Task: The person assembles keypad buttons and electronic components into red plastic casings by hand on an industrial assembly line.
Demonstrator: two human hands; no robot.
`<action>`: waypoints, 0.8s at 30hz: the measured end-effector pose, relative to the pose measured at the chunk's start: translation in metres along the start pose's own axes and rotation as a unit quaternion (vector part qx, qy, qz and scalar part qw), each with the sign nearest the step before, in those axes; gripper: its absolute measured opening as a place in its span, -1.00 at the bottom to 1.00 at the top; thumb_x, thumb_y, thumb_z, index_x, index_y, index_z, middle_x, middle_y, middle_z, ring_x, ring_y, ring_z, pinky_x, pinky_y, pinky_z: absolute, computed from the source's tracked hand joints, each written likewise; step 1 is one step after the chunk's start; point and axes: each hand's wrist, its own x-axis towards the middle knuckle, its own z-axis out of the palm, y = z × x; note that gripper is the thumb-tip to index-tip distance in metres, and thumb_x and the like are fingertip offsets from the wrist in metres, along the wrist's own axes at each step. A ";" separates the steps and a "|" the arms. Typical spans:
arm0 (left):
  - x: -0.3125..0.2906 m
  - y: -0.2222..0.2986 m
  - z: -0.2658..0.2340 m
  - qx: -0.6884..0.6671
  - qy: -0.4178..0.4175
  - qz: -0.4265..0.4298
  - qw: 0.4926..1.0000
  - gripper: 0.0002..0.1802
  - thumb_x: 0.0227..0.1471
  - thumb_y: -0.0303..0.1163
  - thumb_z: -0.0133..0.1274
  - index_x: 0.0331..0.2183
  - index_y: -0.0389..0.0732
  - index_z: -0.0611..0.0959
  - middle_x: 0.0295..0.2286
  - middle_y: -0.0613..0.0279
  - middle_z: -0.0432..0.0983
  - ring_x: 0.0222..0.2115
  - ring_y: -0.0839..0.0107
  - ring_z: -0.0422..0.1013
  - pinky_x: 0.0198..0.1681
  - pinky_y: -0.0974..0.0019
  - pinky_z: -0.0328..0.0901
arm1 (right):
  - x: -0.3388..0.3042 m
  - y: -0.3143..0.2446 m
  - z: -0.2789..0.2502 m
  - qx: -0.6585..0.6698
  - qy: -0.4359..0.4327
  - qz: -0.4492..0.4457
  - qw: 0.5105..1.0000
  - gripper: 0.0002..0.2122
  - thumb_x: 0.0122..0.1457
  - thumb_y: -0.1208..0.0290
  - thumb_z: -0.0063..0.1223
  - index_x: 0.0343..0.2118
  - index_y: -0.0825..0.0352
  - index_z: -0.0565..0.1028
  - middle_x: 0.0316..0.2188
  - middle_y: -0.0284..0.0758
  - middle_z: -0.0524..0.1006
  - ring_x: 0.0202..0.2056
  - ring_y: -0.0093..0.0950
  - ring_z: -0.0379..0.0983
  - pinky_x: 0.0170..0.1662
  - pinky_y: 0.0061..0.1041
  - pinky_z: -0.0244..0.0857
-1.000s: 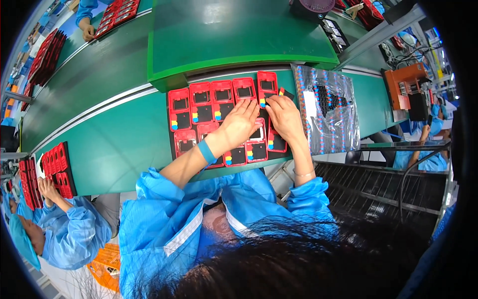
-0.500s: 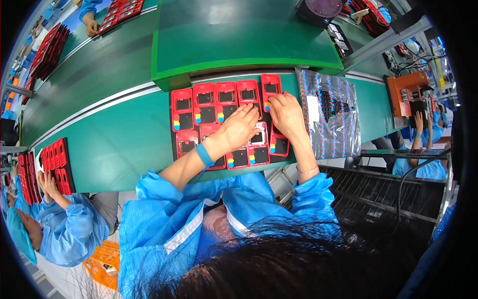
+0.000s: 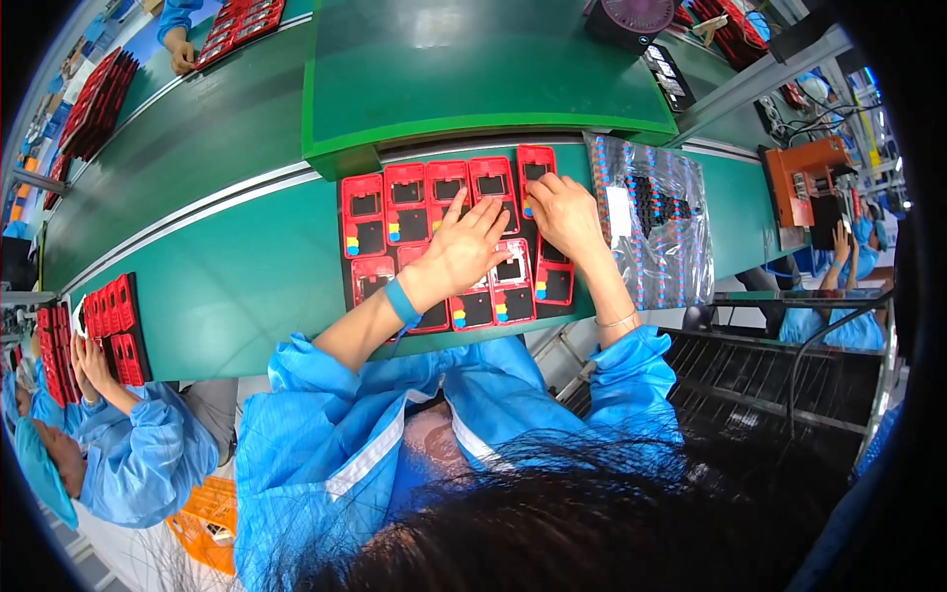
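Two rows of red plastic housings lie in a black tray (image 3: 346,283) in front of me. Each has a black panel, and several show small yellow and blue tabs; one such red housing (image 3: 362,204) is at the far left. My left hand (image 3: 464,242) rests palm down over the middle housings with its fingers spread. My right hand (image 3: 567,217) bends over the top right red housing (image 3: 537,161), its fingertips pressed together near the tabs. Whatever those fingertips grip, if anything, is hidden under the hand.
A clear plastic bag (image 3: 666,252) with rows of red and blue dots lies right of the tray. A raised green shelf (image 3: 473,89) stands behind, with a purple round fan (image 3: 631,15). Co-workers handle red housings at the left; an orange machine (image 3: 804,178) stands at the right.
My left hand has shifted slightly left and its fingers have spread wider. My right hand stays at the top right housing, its fingers more bent and drawn together.
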 end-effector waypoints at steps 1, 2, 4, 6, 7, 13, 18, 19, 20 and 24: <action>-0.001 0.000 -0.001 0.000 0.000 0.001 1.000 -0.29 0.21 -0.07 0.17 0.19 -0.39 0.50 0.19 -0.17 0.41 0.29 0.00 0.27 0.44 -0.25 -0.06 | -0.002 0.001 -0.003 0.025 -0.007 0.007 1.000 -0.87 0.17 0.51 0.20 -0.22 0.32 0.63 -0.26 -0.26 0.61 -0.23 -0.18 0.54 -0.10 -0.22 0.43; -0.003 -0.001 -0.002 0.001 0.010 0.005 1.000 -0.30 0.21 -0.07 0.17 0.19 -0.39 0.50 0.19 -0.16 0.41 0.31 0.02 0.25 0.43 -0.30 -0.10 | 0.001 -0.001 -0.007 0.051 -0.015 0.010 0.999 -0.87 0.18 0.50 0.20 -0.21 0.32 0.63 -0.24 -0.26 0.61 -0.19 -0.18 0.54 -0.06 -0.19 0.41; -0.007 -0.003 -0.004 0.004 0.020 0.005 1.000 -0.30 0.21 -0.06 0.16 0.20 -0.38 0.50 0.19 -0.16 0.41 0.32 0.05 0.23 0.43 -0.35 -0.14 | -0.002 -0.007 -0.015 0.063 0.003 -0.019 0.998 -0.86 0.18 0.50 0.20 -0.20 0.32 0.64 -0.22 -0.25 0.61 -0.15 -0.19 0.54 -0.01 -0.18 0.38; -0.010 -0.003 -0.008 -0.016 0.024 0.004 1.000 -0.34 0.22 -0.06 0.15 0.16 -0.37 0.54 0.16 -0.10 0.46 0.30 0.06 0.25 0.43 -0.37 -0.14 | -0.006 -0.020 -0.017 0.106 0.034 -0.056 0.992 -0.85 0.08 0.53 0.18 -0.26 0.35 0.64 -0.21 -0.24 0.61 -0.09 -0.19 0.54 0.08 -0.17 0.36; -0.011 -0.005 -0.011 -0.015 0.025 0.001 1.000 -0.34 0.22 -0.06 0.15 0.16 -0.37 0.54 0.16 -0.10 0.46 0.30 0.06 0.25 0.43 -0.37 -0.14 | -0.004 -0.023 -0.014 0.109 0.019 -0.109 0.988 -0.85 0.05 0.55 0.18 -0.28 0.36 0.62 -0.23 -0.24 0.61 -0.09 -0.21 0.54 0.11 -0.18 0.35; -0.020 -0.014 -0.022 -0.006 0.010 0.000 1.000 -0.41 0.21 -0.10 0.17 0.09 -0.36 0.59 0.11 0.07 0.50 0.20 0.08 0.32 0.41 -0.46 -0.16 | 0.004 -0.036 -0.012 0.055 0.003 -0.135 0.989 -0.95 0.03 0.52 0.19 -0.41 0.34 0.60 -0.33 -0.26 0.62 -0.09 -0.26 0.55 0.18 -0.17 0.33; -0.025 -0.026 -0.034 -0.065 0.021 -0.008 0.998 -0.45 0.22 -0.12 0.18 0.11 -0.28 0.60 0.16 0.10 0.48 0.29 0.06 0.25 0.44 -0.37 -0.15 | 0.006 -0.040 0.000 0.045 0.013 -0.127 0.991 -0.96 0.04 0.51 0.19 -0.44 0.33 0.59 -0.39 -0.28 0.62 -0.07 -0.25 0.55 0.16 -0.16 0.34; -0.029 -0.033 -0.037 -0.111 0.032 -0.018 0.993 -0.47 0.22 -0.14 0.18 0.12 -0.25 0.61 0.19 0.10 0.46 0.32 0.06 0.22 0.45 -0.33 -0.13 | 0.007 -0.039 -0.002 0.079 -0.012 -0.117 0.990 -0.94 0.04 0.51 0.20 -0.40 0.34 0.60 -0.35 -0.27 0.62 -0.07 -0.23 0.55 0.14 -0.18 0.36; -0.033 -0.045 -0.041 -0.089 0.033 -0.040 0.995 -0.51 0.23 -0.19 0.18 0.12 -0.19 0.61 0.20 0.09 0.46 0.36 0.06 0.17 0.46 -0.27 -0.11 | 0.012 -0.040 -0.003 0.113 -0.035 -0.108 0.987 -0.91 0.04 0.52 0.21 -0.36 0.35 0.61 -0.31 -0.26 0.62 -0.06 -0.22 0.55 0.11 -0.20 0.38; -0.051 -0.065 -0.072 -0.094 0.071 -0.094 0.989 -0.68 0.25 -0.29 0.16 -0.02 -0.21 0.72 0.07 0.12 0.57 0.27 -0.01 0.26 0.44 -0.28 -0.07 | 0.026 -0.063 0.001 0.170 0.002 -0.185 0.968 -0.77 0.08 0.53 0.21 -0.16 0.35 0.61 -0.16 -0.22 0.60 -0.05 -0.20 0.54 0.06 -0.20 0.42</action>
